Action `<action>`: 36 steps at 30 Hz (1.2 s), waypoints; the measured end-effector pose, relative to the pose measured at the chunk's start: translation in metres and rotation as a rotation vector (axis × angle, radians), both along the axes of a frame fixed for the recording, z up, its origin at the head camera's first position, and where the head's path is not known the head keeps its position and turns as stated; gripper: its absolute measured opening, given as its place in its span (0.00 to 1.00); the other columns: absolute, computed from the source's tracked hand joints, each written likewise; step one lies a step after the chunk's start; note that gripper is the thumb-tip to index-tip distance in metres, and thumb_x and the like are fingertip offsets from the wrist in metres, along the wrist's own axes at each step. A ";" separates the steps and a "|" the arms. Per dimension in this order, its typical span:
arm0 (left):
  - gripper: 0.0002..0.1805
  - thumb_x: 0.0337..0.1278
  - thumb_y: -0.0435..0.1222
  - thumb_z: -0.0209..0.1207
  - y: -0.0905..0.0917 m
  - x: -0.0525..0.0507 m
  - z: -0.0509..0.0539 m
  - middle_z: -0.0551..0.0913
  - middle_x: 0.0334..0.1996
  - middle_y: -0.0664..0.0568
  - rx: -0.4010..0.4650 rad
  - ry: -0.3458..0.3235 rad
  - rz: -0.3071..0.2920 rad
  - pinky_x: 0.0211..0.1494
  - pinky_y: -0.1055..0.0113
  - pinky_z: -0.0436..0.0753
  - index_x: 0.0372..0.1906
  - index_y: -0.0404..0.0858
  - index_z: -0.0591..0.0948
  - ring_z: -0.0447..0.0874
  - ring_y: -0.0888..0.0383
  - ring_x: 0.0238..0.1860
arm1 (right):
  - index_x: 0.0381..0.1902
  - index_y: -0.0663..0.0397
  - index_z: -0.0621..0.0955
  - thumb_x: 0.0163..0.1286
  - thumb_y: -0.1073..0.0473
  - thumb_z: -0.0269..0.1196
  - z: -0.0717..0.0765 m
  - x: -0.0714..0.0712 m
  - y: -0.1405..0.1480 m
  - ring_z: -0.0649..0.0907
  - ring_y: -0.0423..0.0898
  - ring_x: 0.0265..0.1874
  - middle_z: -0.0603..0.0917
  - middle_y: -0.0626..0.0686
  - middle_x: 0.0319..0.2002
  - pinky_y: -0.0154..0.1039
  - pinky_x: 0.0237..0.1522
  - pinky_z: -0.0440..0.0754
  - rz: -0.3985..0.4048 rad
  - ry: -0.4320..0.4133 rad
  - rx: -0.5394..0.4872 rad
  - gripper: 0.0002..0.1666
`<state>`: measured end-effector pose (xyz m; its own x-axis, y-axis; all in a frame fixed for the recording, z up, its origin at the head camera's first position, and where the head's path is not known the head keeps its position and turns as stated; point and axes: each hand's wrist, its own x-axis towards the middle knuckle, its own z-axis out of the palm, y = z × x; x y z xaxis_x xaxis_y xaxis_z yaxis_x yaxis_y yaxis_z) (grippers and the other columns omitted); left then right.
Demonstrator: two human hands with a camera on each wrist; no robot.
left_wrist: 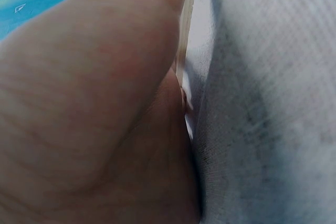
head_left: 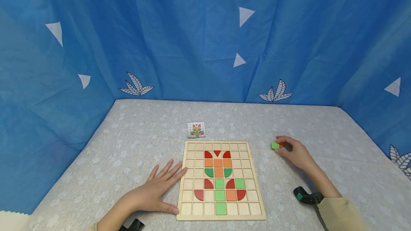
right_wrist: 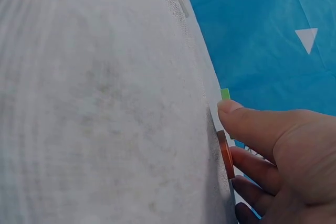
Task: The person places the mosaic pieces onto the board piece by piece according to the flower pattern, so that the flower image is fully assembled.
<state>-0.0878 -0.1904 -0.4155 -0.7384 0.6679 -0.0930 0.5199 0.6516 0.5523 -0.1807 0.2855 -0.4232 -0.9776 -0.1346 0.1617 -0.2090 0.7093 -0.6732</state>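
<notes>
My left hand [head_left: 153, 192] lies spread on the table, its fingertips and thumb resting on the left rim of a wooden grid board [head_left: 257, 174]. Red, orange, green and light green pieces fill some of the board's squares, including a light green square [head_left: 239, 183] at the right. Right of the board, my right hand [head_left: 296, 152] pinches a light green square tile [head_left: 275, 145]. In the right wrist view, the thumb covers part of this green tile [right_wrist: 225, 94]. An orange tile [right_wrist: 226, 155] is by the fingers below it; whether it is gripped too is unclear.
A small pattern card [head_left: 196, 129] with a coloured figure on a grid lies just behind the board. Pale patterned cloth [head_left: 147, 131] covers the table. A blue curtain [head_left: 192, 38] encloses the back and sides. A black band [head_left: 308, 196] is on the right wrist.
</notes>
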 end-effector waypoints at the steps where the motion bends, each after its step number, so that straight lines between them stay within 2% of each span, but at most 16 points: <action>1: 0.57 0.41 0.67 0.59 0.000 0.000 0.000 0.40 0.74 0.52 0.000 -0.001 0.001 0.60 0.35 0.29 0.75 0.49 0.48 0.28 0.45 0.71 | 0.46 0.67 0.79 0.59 0.67 0.66 0.000 0.000 0.000 0.69 0.66 0.57 0.74 0.68 0.55 0.60 0.56 0.65 -0.006 0.003 -0.001 0.16; 6: 0.57 0.41 0.66 0.59 0.001 0.000 0.002 0.41 0.74 0.51 0.005 -0.009 0.003 0.60 0.35 0.29 0.75 0.48 0.49 0.28 0.45 0.71 | 0.48 0.66 0.78 0.62 0.62 0.66 0.002 0.001 -0.002 0.75 0.62 0.49 0.79 0.65 0.47 0.58 0.49 0.71 -0.055 0.019 -0.027 0.18; 12: 0.57 0.41 0.67 0.59 0.001 0.000 0.002 0.40 0.74 0.52 -0.006 -0.022 0.007 0.60 0.35 0.29 0.75 0.48 0.48 0.28 0.46 0.71 | 0.51 0.66 0.76 0.66 0.54 0.63 0.014 0.005 -0.010 0.74 0.62 0.52 0.80 0.65 0.46 0.60 0.52 0.69 -0.084 -0.011 -0.135 0.23; 15: 0.57 0.41 0.67 0.59 0.001 0.000 0.002 0.40 0.74 0.52 -0.007 -0.029 0.010 0.60 0.35 0.29 0.75 0.49 0.48 0.28 0.46 0.71 | 0.53 0.64 0.75 0.66 0.53 0.62 0.021 0.007 -0.016 0.76 0.59 0.49 0.81 0.63 0.46 0.55 0.49 0.72 -0.087 -0.013 -0.171 0.23; 22: 0.57 0.41 0.67 0.59 0.001 0.000 0.002 0.40 0.74 0.52 -0.001 -0.031 0.007 0.60 0.35 0.29 0.75 0.49 0.48 0.28 0.46 0.71 | 0.50 0.63 0.77 0.65 0.54 0.63 0.033 0.010 -0.035 0.75 0.51 0.47 0.83 0.60 0.44 0.39 0.42 0.70 -0.119 0.068 -0.203 0.21; 26: 0.57 0.41 0.67 0.59 0.001 0.000 0.002 0.40 0.74 0.52 0.001 -0.032 0.009 0.60 0.35 0.29 0.75 0.49 0.48 0.28 0.46 0.71 | 0.47 0.61 0.78 0.64 0.57 0.65 0.039 0.014 -0.049 0.76 0.45 0.43 0.85 0.56 0.39 0.33 0.37 0.70 -0.105 0.132 -0.258 0.18; 31: 0.57 0.41 0.66 0.60 0.001 0.000 0.002 0.40 0.74 0.51 0.003 -0.030 0.008 0.60 0.35 0.29 0.75 0.49 0.48 0.28 0.46 0.71 | 0.50 0.60 0.79 0.63 0.58 0.65 0.045 0.022 -0.070 0.77 0.42 0.42 0.85 0.54 0.39 0.34 0.37 0.70 -0.045 0.170 -0.326 0.19; 36: 0.57 0.41 0.66 0.60 0.001 0.000 0.003 0.40 0.74 0.51 0.004 -0.030 0.010 0.60 0.35 0.28 0.75 0.48 0.48 0.28 0.45 0.71 | 0.52 0.58 0.80 0.63 0.59 0.65 0.054 0.031 -0.095 0.80 0.45 0.41 0.84 0.53 0.41 0.40 0.40 0.72 0.007 0.188 -0.269 0.19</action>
